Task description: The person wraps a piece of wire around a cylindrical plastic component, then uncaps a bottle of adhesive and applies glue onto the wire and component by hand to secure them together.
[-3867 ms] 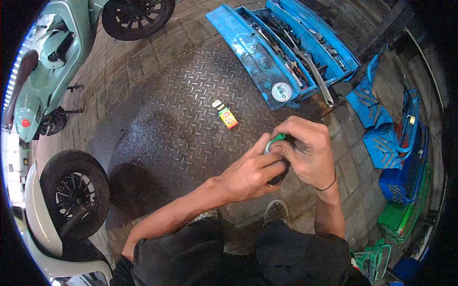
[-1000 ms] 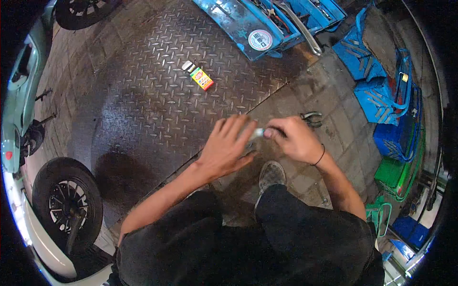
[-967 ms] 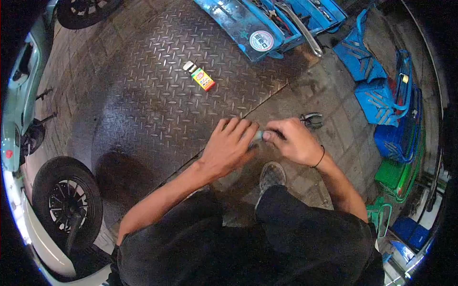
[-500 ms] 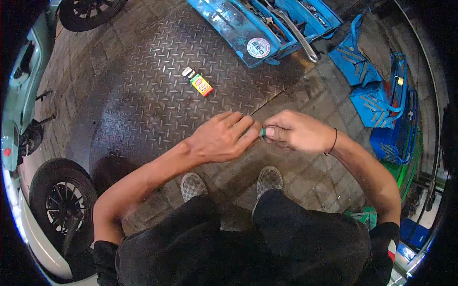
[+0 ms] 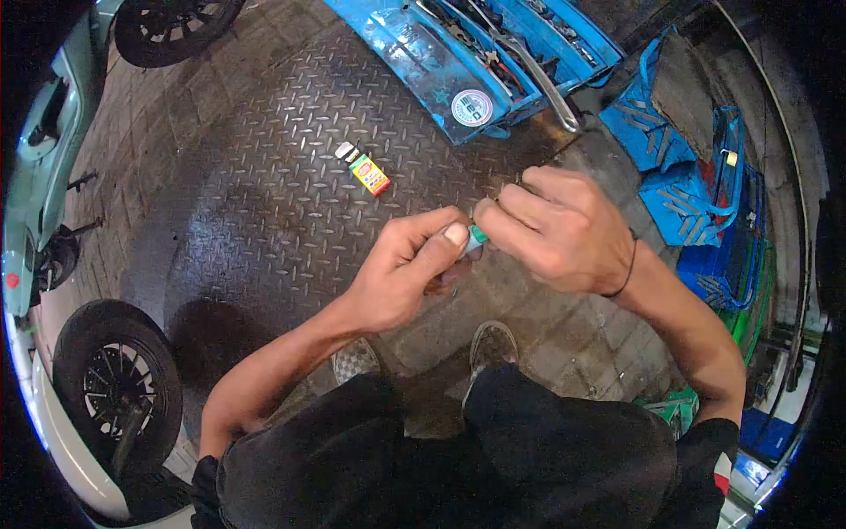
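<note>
My left hand point(image 5: 401, 264) is closed around a small whitish tube point(image 5: 470, 245), its thumb pressed along the side. A green cap point(image 5: 478, 234) shows at the tube's upper right end. Over that end, my right hand point(image 5: 551, 229) is closed with curled fingers at the cap; its fingertips are partly hidden. Beyond the hands, a small yellow, red and green carton point(image 5: 368, 175) lies on the metal plate with its pale end flap open.
A diamond-pattern metal plate point(image 5: 264, 167) covers part of the paved floor. An open blue toolbox point(image 5: 401, 53) with tools stands at the top, a long metal handle point(image 5: 551, 93) across it. Blue boxes point(image 5: 679, 203) are on the right. Motorbike wheels point(image 5: 119, 379) are on the left.
My left hand has turned so its thumb faces up, exposing more of the tube. My right hand has rolled over and risen, knuckles now upward, beside the green cap.
</note>
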`<act>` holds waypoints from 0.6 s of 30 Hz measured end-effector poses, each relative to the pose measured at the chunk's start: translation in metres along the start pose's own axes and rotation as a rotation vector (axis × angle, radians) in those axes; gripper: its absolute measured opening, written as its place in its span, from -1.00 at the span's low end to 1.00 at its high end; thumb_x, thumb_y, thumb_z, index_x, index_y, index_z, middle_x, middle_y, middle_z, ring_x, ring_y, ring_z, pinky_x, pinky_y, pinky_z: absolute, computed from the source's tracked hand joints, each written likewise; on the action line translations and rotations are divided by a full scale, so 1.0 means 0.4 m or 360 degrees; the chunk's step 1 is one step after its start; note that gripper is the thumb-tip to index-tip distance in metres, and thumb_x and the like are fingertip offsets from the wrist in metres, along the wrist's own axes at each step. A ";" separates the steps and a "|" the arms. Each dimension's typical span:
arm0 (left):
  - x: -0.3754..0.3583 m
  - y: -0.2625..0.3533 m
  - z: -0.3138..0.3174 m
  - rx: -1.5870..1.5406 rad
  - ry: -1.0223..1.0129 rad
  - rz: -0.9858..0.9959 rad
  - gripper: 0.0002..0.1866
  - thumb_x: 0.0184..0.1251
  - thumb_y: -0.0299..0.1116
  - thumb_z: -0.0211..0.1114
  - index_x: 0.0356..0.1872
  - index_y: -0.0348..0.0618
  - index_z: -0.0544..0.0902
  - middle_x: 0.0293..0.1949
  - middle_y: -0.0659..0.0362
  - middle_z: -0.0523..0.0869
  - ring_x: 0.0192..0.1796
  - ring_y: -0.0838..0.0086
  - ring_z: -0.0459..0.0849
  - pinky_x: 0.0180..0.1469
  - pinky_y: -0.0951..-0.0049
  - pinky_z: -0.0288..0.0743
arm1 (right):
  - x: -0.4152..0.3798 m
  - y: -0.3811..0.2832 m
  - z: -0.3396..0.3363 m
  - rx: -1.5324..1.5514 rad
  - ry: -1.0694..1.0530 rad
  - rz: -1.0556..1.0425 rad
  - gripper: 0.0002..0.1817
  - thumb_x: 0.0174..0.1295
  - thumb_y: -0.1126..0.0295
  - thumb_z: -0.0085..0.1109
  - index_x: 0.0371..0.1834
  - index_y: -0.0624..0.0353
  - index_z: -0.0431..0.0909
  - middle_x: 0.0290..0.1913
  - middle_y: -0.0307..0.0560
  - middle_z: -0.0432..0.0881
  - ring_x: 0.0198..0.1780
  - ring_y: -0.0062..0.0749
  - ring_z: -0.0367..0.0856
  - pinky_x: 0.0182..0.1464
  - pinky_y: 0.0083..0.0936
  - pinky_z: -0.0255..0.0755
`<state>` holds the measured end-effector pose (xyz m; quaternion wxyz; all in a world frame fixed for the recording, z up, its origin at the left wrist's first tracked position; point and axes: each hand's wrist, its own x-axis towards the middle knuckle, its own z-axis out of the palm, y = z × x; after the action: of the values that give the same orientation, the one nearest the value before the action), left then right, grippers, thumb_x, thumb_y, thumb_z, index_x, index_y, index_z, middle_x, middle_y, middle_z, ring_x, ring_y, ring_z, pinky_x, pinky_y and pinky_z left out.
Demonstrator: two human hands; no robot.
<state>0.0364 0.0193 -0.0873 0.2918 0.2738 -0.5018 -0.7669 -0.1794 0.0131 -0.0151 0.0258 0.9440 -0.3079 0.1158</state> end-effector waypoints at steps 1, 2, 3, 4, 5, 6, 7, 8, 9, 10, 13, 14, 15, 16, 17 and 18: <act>0.001 -0.005 -0.002 -0.0065 -0.0019 0.0010 -0.61 0.66 -0.11 -0.05 -0.27 -0.19 0.55 -0.57 0.32 0.42 -0.60 0.65 0.26 -0.54 0.54 0.16 | 0.007 0.005 -0.015 -0.0148 0.0005 -0.0152 -0.80 0.06 0.34 0.17 -0.29 0.19 0.55 -0.47 -0.22 0.40 -0.38 -0.39 0.53 -0.40 -0.43 0.46; 0.000 0.004 -0.006 -0.0059 -0.0015 0.0013 -0.61 0.66 -0.11 -0.05 -0.27 -0.19 0.55 -0.57 0.32 0.42 -0.60 0.65 0.26 -0.54 0.54 0.16 | 0.010 0.009 -0.022 -0.0150 0.0011 -0.0156 -0.80 0.06 0.34 0.17 -0.29 0.19 0.55 -0.47 -0.22 0.40 -0.38 -0.39 0.53 -0.40 -0.43 0.46; -0.001 0.022 -0.009 -0.0357 -0.0146 -0.0117 -0.60 0.65 -0.10 -0.04 -0.26 -0.21 0.55 -0.57 0.30 0.43 -0.61 0.64 0.28 -0.55 0.54 0.18 | 0.011 0.012 -0.027 -0.0161 0.0066 -0.0225 -0.77 0.03 0.33 0.19 -0.27 0.20 0.58 -0.44 -0.22 0.43 -0.36 -0.40 0.53 -0.38 -0.45 0.47; -0.004 0.032 -0.012 -0.0658 -0.0277 -0.0246 -0.59 0.65 -0.09 -0.03 -0.25 -0.24 0.54 -0.57 0.27 0.44 -0.61 0.64 0.30 -0.55 0.53 0.20 | 0.013 0.014 -0.029 -0.0171 0.0119 -0.0295 -0.74 0.00 0.33 0.20 -0.25 0.20 0.61 -0.42 -0.22 0.47 -0.34 -0.40 0.53 -0.37 -0.47 0.47; -0.005 0.033 -0.015 -0.0656 -0.0272 -0.0240 -0.59 0.65 -0.09 -0.03 -0.25 -0.24 0.54 -0.57 0.27 0.44 -0.61 0.64 0.30 -0.55 0.53 0.20 | 0.020 0.018 -0.026 -0.0173 0.0121 -0.0302 -0.74 0.00 0.33 0.20 -0.25 0.20 0.61 -0.42 -0.22 0.47 -0.34 -0.40 0.53 -0.37 -0.47 0.47; -0.008 0.033 -0.017 -0.0833 -0.0339 -0.0293 -0.58 0.64 -0.08 -0.03 -0.24 -0.26 0.55 -0.57 0.26 0.44 -0.62 0.64 0.31 -0.56 0.53 0.21 | 0.029 0.024 -0.019 -0.0016 0.0243 -0.0359 -0.69 -0.06 0.37 0.23 -0.22 0.26 0.63 -0.34 -0.15 0.55 -0.31 -0.34 0.56 -0.34 -0.44 0.49; -0.011 0.033 -0.019 -0.1012 -0.0407 -0.0347 -0.57 0.64 -0.07 -0.03 -0.22 -0.28 0.55 -0.58 0.24 0.44 -0.62 0.63 0.33 -0.56 0.53 0.23 | 0.032 0.027 -0.014 0.0063 0.0303 -0.0389 -0.67 -0.10 0.39 0.25 -0.21 0.28 0.65 -0.30 -0.11 0.59 -0.30 -0.31 0.57 -0.33 -0.43 0.50; -0.012 0.029 -0.015 -0.1010 -0.0406 -0.0342 -0.57 0.64 -0.07 -0.03 -0.22 -0.28 0.55 -0.58 0.24 0.44 -0.62 0.63 0.33 -0.56 0.53 0.23 | 0.036 0.030 -0.010 0.0141 0.0363 -0.0421 -0.64 -0.13 0.40 0.26 -0.20 0.31 0.66 -0.26 -0.08 0.63 -0.29 -0.28 0.58 -0.32 -0.41 0.51; -0.012 0.021 -0.008 -0.0784 -0.0257 -0.0201 -0.58 0.64 -0.07 -0.03 -0.20 -0.27 0.56 -0.57 0.24 0.46 -0.61 0.63 0.34 -0.56 0.54 0.24 | 0.038 0.033 -0.005 0.0330 0.0337 -0.0317 -0.67 -0.09 0.42 0.29 -0.20 0.31 0.66 -0.24 -0.04 0.67 -0.28 -0.24 0.62 -0.30 -0.39 0.53; -0.010 0.013 -0.007 -0.0556 -0.0107 -0.0058 -0.58 0.64 -0.08 -0.03 -0.18 -0.27 0.57 -0.56 0.24 0.48 -0.61 0.62 0.36 -0.55 0.56 0.26 | 0.042 0.036 -0.004 0.0516 0.0311 -0.0216 -0.69 -0.04 0.43 0.31 -0.19 0.32 0.66 -0.22 0.00 0.70 -0.26 -0.21 0.66 -0.28 -0.37 0.55; -0.012 0.008 -0.020 0.0177 0.0104 0.0297 -0.65 0.60 -0.17 0.06 -0.16 -0.31 0.61 -0.55 0.16 0.52 -0.54 0.52 0.46 -0.46 0.43 0.32 | 0.036 0.004 -0.026 0.0882 0.0169 0.0289 -0.76 0.02 0.44 0.30 -0.23 0.30 0.62 -0.38 0.04 0.62 -0.35 -0.03 0.63 -0.35 -0.24 0.50; -0.010 0.013 -0.021 0.0739 0.0230 0.0559 -0.67 0.57 -0.21 0.09 -0.17 -0.32 0.62 -0.54 0.13 0.53 -0.51 0.49 0.50 -0.42 0.39 0.33 | 0.034 -0.004 -0.028 0.1001 0.0129 0.0464 -0.78 0.04 0.45 0.29 -0.24 0.30 0.61 -0.43 0.06 0.60 -0.38 0.03 0.61 -0.37 -0.20 0.48; -0.012 0.014 -0.019 0.0776 0.0290 0.0552 -0.71 0.53 -0.25 0.15 -0.17 -0.33 0.63 -0.54 0.09 0.50 -0.47 0.47 0.52 -0.38 0.32 0.34 | 0.033 -0.006 -0.024 0.0965 0.0044 0.0478 -0.79 0.03 0.47 0.31 -0.26 0.29 0.60 -0.46 0.09 0.58 -0.40 0.07 0.61 -0.38 -0.16 0.47; -0.013 0.014 -0.020 0.0777 0.0290 0.0550 -0.71 0.53 -0.25 0.15 -0.17 -0.33 0.63 -0.54 0.09 0.50 -0.47 0.47 0.52 -0.38 0.32 0.34 | 0.031 -0.009 -0.018 0.0930 -0.0043 0.0493 -0.79 0.01 0.49 0.33 -0.28 0.29 0.58 -0.50 0.12 0.57 -0.41 0.12 0.60 -0.39 -0.13 0.45; -0.014 0.014 -0.021 0.0817 0.0287 0.0560 -0.70 0.55 -0.23 0.12 -0.18 -0.32 0.63 -0.54 0.12 0.51 -0.47 0.49 0.51 -0.38 0.35 0.34 | 0.031 -0.014 -0.009 0.0934 -0.0042 0.0494 -0.79 0.01 0.49 0.33 -0.28 0.29 0.58 -0.50 0.12 0.57 -0.41 0.12 0.60 -0.39 -0.13 0.45; -0.015 0.013 -0.022 0.0855 0.0284 0.0571 -0.68 0.57 -0.22 0.10 -0.18 -0.31 0.63 -0.54 0.15 0.53 -0.47 0.51 0.51 -0.39 0.38 0.33 | 0.031 -0.020 0.000 0.0883 0.0113 0.0451 -0.82 0.00 0.49 0.31 -0.32 0.28 0.57 -0.48 0.09 0.58 -0.41 0.10 0.60 -0.41 -0.15 0.44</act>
<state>0.0477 0.0167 -0.0846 0.3823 0.3142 -0.6987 -0.5166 -0.1652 0.0125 -0.0121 -0.2386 0.8581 -0.3920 0.2306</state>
